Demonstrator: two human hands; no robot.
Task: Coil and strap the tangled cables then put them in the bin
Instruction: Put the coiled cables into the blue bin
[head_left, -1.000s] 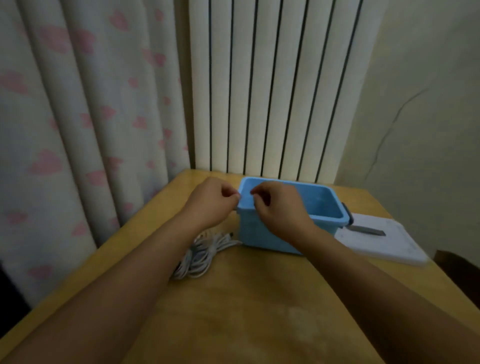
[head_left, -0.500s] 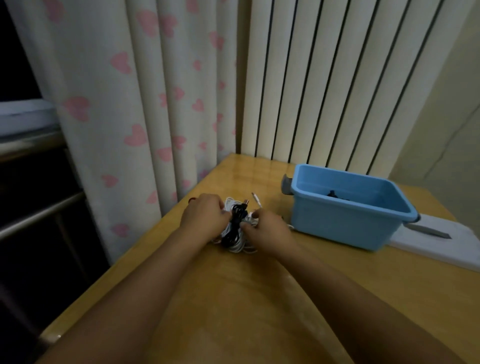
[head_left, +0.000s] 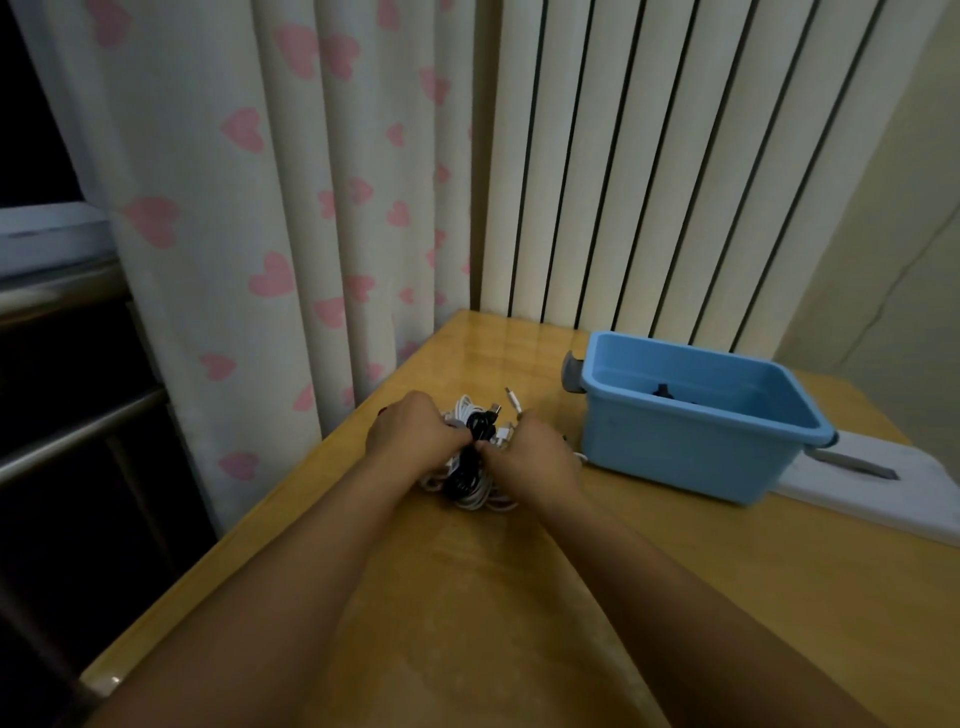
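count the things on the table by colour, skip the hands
Blue: 1, the blue plastic bin
White: 1, the flat white board
White and black: 1, the bundle of white and black cables
Total: 3

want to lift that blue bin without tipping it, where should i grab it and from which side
Grip the blue bin by its two end handles: the grey one at the far-left corner and its mate at the near-right corner, beside the white board. Come in from both ends, one hand each; the flared rim and open top give little else to hold.
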